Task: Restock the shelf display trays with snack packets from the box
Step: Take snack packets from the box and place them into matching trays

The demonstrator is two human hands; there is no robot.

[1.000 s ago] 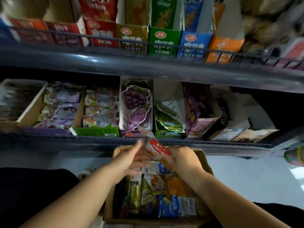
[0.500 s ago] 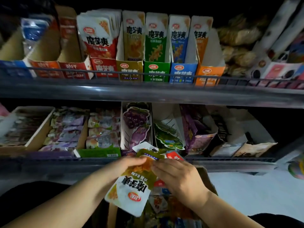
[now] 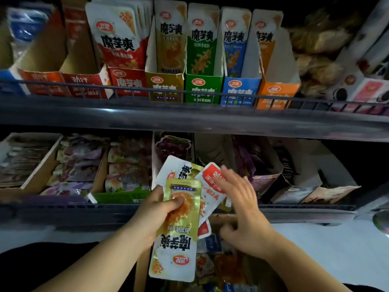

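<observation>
Fingers of left hand: clenched on an upside-down gold foil snack packet, fanned with a red-and-white packet, above the brown cardboard box. Right hand: fingers straight, released, by the red-and-white packet. Beyond: gold cardboard display tray on the upper dark metal shelf.

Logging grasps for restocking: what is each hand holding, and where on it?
Left hand grips several snack packets, thumb on the upper half of the gold packet; right hand is open, gripping nothing.
</observation>
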